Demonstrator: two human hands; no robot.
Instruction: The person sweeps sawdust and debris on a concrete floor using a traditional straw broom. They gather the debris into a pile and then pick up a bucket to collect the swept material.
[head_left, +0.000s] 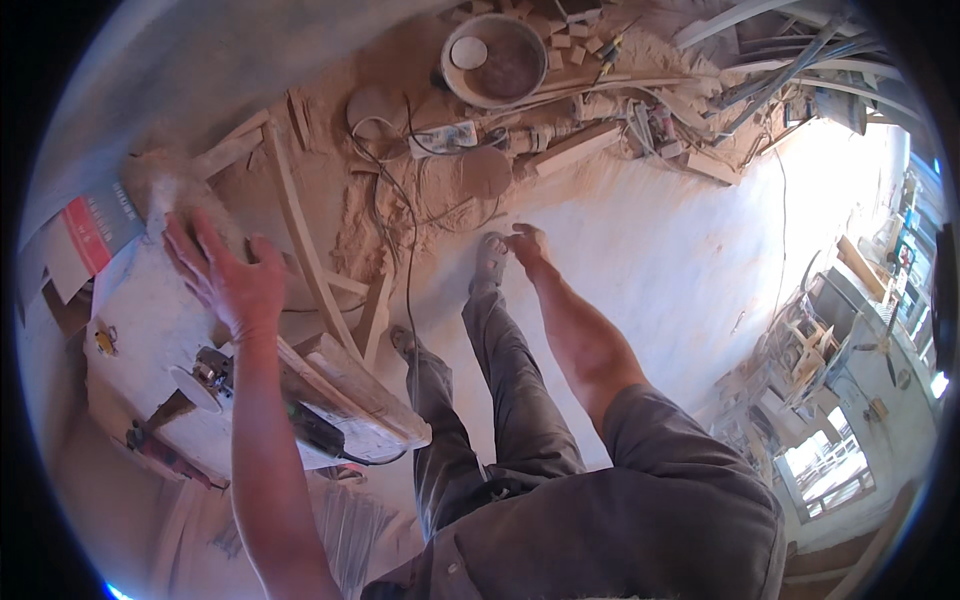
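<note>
My left hand (pixel 235 280) is spread wide over the far end of the pale, dust-covered workbench (pixel 140 290), palm down. Its fingertips reach a dusty brownish form (pixel 165 185) that I cannot make out. On the bench nearer me lies an angle grinder (pixel 312 428) with a dark body and a pale disc, partly hidden by my left forearm. My right hand (pixel 530 247) hangs at my side above the floor, fingers loosely bent and apart, with nothing visible in them.
Beside my left hand stands a grey and red cardboard box (pixel 95 230). A reddish tool (pixel 170 460) sits by the bench's left edge. Wooden strips (pixel 300 235) lean beyond the bench. Sawdust, cables, wood offcuts (pixel 580 148) and a round basin (pixel 495 62) lie on the floor (pixel 640 250).
</note>
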